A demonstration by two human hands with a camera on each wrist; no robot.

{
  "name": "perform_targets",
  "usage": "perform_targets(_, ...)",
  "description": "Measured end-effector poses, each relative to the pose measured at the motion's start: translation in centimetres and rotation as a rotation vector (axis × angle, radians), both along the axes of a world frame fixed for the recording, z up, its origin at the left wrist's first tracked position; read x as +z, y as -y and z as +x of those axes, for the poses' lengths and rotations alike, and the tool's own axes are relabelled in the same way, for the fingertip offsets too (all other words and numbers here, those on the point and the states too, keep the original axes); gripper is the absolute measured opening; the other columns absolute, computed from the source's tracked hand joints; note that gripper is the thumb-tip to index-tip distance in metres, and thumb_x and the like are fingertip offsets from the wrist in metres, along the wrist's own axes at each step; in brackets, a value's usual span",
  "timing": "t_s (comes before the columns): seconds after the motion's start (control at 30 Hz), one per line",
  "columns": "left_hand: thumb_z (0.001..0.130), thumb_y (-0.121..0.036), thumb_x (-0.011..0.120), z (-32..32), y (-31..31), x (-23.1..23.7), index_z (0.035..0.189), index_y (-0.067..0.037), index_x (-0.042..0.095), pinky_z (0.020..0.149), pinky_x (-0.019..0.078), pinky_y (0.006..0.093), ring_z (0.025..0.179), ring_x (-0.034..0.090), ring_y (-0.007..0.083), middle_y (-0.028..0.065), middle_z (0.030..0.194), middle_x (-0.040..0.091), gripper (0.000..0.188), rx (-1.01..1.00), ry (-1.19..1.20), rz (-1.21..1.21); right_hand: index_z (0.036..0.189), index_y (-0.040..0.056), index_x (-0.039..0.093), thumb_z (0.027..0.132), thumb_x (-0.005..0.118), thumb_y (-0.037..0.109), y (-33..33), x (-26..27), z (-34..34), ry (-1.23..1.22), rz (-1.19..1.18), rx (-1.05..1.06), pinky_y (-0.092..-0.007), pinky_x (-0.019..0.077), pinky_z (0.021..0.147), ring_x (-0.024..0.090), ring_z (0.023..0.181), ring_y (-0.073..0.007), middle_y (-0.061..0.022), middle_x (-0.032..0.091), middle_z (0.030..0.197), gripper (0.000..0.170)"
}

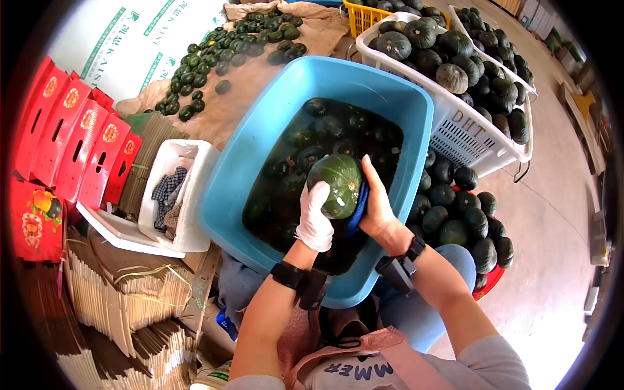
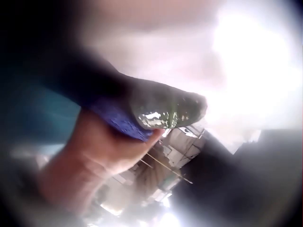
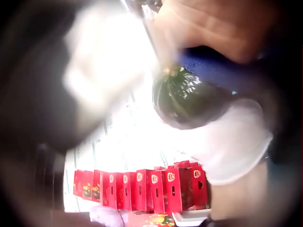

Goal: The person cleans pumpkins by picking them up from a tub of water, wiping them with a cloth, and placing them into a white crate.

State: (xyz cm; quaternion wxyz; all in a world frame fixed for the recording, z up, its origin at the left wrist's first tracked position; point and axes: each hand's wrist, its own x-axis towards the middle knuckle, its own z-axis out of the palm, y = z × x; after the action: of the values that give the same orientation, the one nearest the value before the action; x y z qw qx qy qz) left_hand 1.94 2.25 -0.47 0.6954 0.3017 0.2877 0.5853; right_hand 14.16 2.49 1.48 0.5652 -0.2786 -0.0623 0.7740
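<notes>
A round, dark green pumpkin [image 1: 339, 185], wet and shiny, is held over the blue basin [image 1: 229, 179]. My left hand [image 1: 313, 220], in a white glove, grips its left side with the thumb on top. On the other side, my right hand [image 1: 379, 207] is bare and holds a blue cloth [image 1: 359, 207] against the skin of the pumpkin. The left wrist view shows the cloth [image 2: 120, 120] between the right palm and the pumpkin [image 2: 165, 106]. Several more pumpkins lie in the dark water below the hands.
White crates [image 1: 448, 130] heaped with pumpkins stand at the right, above a floor pile [image 1: 455, 211]. Small green pumpkins [image 1: 195, 71] lie on a tan sheet behind. At the left are red boxes [image 1: 81, 140], a white foam box [image 1: 195, 221] and stacked cardboard [image 1: 104, 292].
</notes>
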Motion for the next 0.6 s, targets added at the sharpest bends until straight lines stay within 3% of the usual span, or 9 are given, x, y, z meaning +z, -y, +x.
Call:
perform_targets(0.07, 0.082, -0.036, 0.062, -0.7, -1.3, -1.3, 0.125, 0.001, 0.055, 0.096, 0.0447, 0.0321, 0.108, 0.059, 0.0225, 0.0104, 0.118, 0.060, 0.057, 0.200, -0.559, 0.525, 0.107, 0.0048, 0.064, 0.091, 0.059, 0.049, 0.3, -0.3, 1.3, -0.006, -0.032, 0.085, -0.0357, 0.0505, 0.090, 0.065, 0.095, -0.0198, -0.0082, 0.068, 0.106, 0.047)
perform_targets(0.1, 0.079, -0.034, 0.068, -1.0, -1.1, -1.7, 0.127, 0.003, 0.052, 0.097, 0.0436, 0.0319, 0.110, 0.057, 0.0218, 0.0108, 0.119, 0.060, 0.062, 0.150, -0.572, 0.515, 0.103, 0.0035, 0.065, 0.090, 0.060, 0.049, 0.5, 0.2, 1.6, 0.067, -0.063, 0.046, -0.0344, 0.0531, 0.084, 0.067, 0.088, -0.0199, -0.0094, 0.069, 0.100, 0.047)
perform_targets(0.13, 0.077, -0.023, 0.074, -1.0, -0.5, 0.1, 0.126, 0.003, 0.053, 0.096, 0.0448, 0.0315, 0.108, 0.058, 0.0191, 0.0102, 0.117, 0.061, 0.059, -0.126, -0.335, 0.238, 0.103, 0.0035, 0.065, 0.090, 0.060, 0.049, 0.2, -0.2, 2.0, 0.071, -0.060, 0.044, -0.0344, 0.0531, 0.084, 0.067, 0.088, -0.0199, -0.0094, 0.069, 0.100, 0.047)
perform_targets(0.2, 0.076, -0.011, 0.076, -1.9, 0.0, 3.5, 0.122, 0.004, 0.054, 0.093, 0.0466, 0.0295, 0.105, 0.059, 0.0161, 0.0093, 0.114, 0.062, 0.053, -0.350, -0.334, -0.079, 0.097, 0.0021, 0.066, 0.090, 0.060, 0.045, -0.6, -1.2, 3.0, 0.172, -0.016, 0.047, -0.0328, 0.0551, 0.076, 0.068, 0.078, -0.0199, -0.0103, 0.070, 0.091, 0.044)
perform_targets(0.27, 0.076, -0.008, 0.076, -2.3, 0.4, 4.1, 0.117, 0.004, 0.055, 0.087, 0.0494, 0.0276, 0.100, 0.061, 0.0141, 0.0093, 0.110, 0.063, 0.047, -0.382, -0.365, -0.135, 0.092, 0.0016, 0.067, 0.090, 0.060, 0.041, -0.9, -1.7, 2.7, 0.277, 0.007, 0.026, -0.0331, 0.0556, 0.072, 0.068, 0.075, -0.0211, -0.0107, 0.070, 0.085, 0.040)
perform_targets(0.4, 0.073, -0.010, 0.079, 0.0, 2.6, 1.9, 0.116, 0.002, 0.054, 0.086, 0.0502, 0.0292, 0.097, 0.062, 0.0157, 0.0076, 0.107, 0.064, 0.052, 0.030, -0.461, -0.040, 0.101, 0.0052, 0.067, 0.088, 0.052, 0.051, 1.0, -2.4, -0.1, -0.114, -0.188, -0.005, -0.0401, 0.0522, 0.087, 0.066, 0.089, -0.0284, -0.0123, 0.070, 0.099, 0.049)
perform_targets(0.5, 0.066, -0.016, 0.083, 0.0, 3.3, 0.5, 0.122, -0.001, 0.048, 0.093, 0.0467, 0.0347, 0.107, 0.059, 0.0245, 0.0148, 0.117, 0.058, 0.069, 0.312, -1.033, 0.604, 0.120, 0.0139, 0.061, 0.087, 0.041, 0.062, 2.7, -4.5, -0.8, -0.329, -0.346, -0.044, -0.0408, 0.0414, 0.102, 0.056, 0.115, -0.0305, -0.0096, 0.061, 0.124, 0.061)
perform_targets(0.57, 0.063, -0.016, 0.083, -0.6, 3.0, -0.3, 0.122, -0.002, 0.047, 0.097, 0.0442, 0.0366, 0.108, 0.057, 0.0306, 0.0189, 0.117, 0.055, 0.070, 0.414, -1.250, 0.717, 0.127, 0.0141, 0.057, 0.091, 0.030, 0.062, 2.8, -5.1, -0.5, -0.001, -0.312, 0.071, -0.0415, 0.0395, 0.104, 0.055, 0.117, -0.0294, -0.0085, 0.061, 0.125, 0.066)
perform_targets(0.6, 0.065, -0.016, 0.083, -1.3, 2.6, 0.2, 0.118, -0.002, 0.049, 0.093, 0.0464, 0.0345, 0.103, 0.059, 0.0251, 0.0151, 0.114, 0.058, 0.064, 0.220, -1.085, 0.543, 0.129, 0.0138, 0.055, 0.092, 0.027, 0.062, 2.9, -4.7, -0.4, 0.224, -0.284, 0.147, -0.0419, 0.0397, 0.104, 0.055, 0.117, -0.0289, -0.0091, 0.061, 0.126, 0.066)
